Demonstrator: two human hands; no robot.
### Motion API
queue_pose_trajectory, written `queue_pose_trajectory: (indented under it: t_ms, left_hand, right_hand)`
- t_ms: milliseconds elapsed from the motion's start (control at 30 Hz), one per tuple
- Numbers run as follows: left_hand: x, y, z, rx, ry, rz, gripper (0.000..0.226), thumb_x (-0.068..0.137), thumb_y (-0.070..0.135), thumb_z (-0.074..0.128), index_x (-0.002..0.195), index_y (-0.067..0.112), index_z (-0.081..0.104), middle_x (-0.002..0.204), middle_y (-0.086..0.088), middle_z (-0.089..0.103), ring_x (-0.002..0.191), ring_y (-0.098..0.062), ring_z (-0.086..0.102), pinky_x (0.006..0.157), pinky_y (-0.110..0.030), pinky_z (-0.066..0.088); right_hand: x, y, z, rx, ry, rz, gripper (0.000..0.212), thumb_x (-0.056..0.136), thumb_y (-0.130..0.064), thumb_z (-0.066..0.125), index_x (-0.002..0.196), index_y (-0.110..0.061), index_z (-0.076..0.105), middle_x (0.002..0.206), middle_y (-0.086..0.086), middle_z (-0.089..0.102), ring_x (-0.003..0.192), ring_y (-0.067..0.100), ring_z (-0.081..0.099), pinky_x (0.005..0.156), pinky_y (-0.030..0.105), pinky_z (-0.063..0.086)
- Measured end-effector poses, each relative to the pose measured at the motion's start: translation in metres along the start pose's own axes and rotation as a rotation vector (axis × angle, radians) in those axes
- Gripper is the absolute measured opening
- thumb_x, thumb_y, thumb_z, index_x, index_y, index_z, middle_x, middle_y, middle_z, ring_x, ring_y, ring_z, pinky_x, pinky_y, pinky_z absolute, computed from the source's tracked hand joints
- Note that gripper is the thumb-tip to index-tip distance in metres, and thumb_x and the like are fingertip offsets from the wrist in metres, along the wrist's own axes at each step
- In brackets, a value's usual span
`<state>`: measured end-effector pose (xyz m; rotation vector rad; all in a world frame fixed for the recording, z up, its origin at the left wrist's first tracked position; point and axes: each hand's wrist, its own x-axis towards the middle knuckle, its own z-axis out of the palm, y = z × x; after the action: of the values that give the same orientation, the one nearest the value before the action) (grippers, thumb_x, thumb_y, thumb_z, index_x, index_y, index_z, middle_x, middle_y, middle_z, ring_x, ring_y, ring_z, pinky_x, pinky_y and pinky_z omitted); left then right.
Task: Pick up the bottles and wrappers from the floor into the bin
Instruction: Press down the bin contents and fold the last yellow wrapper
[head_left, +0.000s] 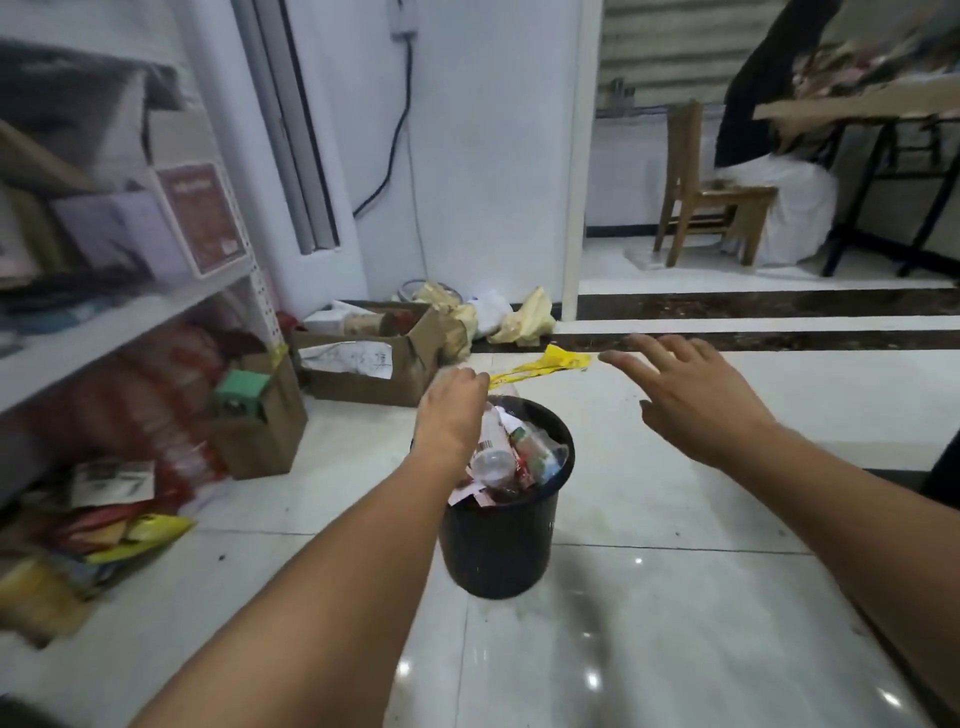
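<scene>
A black bin stands on the white tiled floor in the middle, filled to the rim with plastic bottles and wrappers. My left hand is over the bin's left rim, pinching one end of a yellow wrapper that stretches out to the right above the bin. My right hand hovers to the right of the bin, fingers spread, holding nothing, its fingertips close to the wrapper's far end.
Cardboard boxes and crumpled yellow paper lie by the wall behind the bin. A shelf with packets stands at left; packets spill on the floor. A person sits on a wooden chair at back right.
</scene>
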<state>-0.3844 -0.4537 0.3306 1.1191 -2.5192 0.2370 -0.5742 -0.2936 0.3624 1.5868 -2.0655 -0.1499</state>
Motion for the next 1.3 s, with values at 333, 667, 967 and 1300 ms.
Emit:
queue_pose_trajectory:
  t_ms: [333,667,967,1300]
  left_hand:
    - [0.001,-0.009,0.060,-0.013,-0.166,-0.092,0.058,0.088,-0.004,0.046,0.142,0.011,0.030,0.140,-0.010,0.043,0.133,-0.026,0.034,0.108,-0.034,0.027]
    - [0.019,-0.030,0.082,0.091,-0.334,-0.059,0.058,0.096,0.041,0.044,0.143,0.013,0.026,0.149,-0.008,0.033,0.138,-0.025,0.027,0.111,-0.040,0.023]
    - [0.020,-0.036,0.074,0.164,-0.293,0.068,0.070,0.092,0.053,0.042,0.147,0.017,0.019,0.156,0.000,0.019,0.143,-0.023,0.017,0.112,-0.042,0.020]
    - [0.023,-0.021,0.074,0.204,-0.299,0.127,0.067,0.095,0.051,0.035,0.150,0.018,0.012,0.158,0.001,0.014,0.145,-0.023,0.012,0.115,-0.043,0.018]
  right_hand:
    - [0.024,-0.064,0.040,0.204,-0.071,0.123,0.055,0.095,-0.029,0.040,0.147,-0.028,0.023,0.147,0.001,0.034,0.127,0.027,0.039,0.103,0.038,0.031]
    - [0.054,-0.100,0.069,0.277,-0.046,0.182,0.053,0.094,-0.027,0.041,0.145,-0.024,0.028,0.139,0.005,0.041,0.121,0.028,0.043,0.096,0.039,0.034]
    - [0.050,-0.107,0.066,0.284,-0.029,0.191,0.051,0.094,-0.028,0.041,0.144,-0.025,0.031,0.137,0.004,0.044,0.119,0.028,0.045,0.095,0.038,0.035]
    - [0.041,-0.094,0.068,0.287,-0.059,0.217,0.051,0.095,-0.028,0.041,0.145,-0.025,0.029,0.143,0.005,0.039,0.122,0.028,0.043,0.099,0.038,0.035]
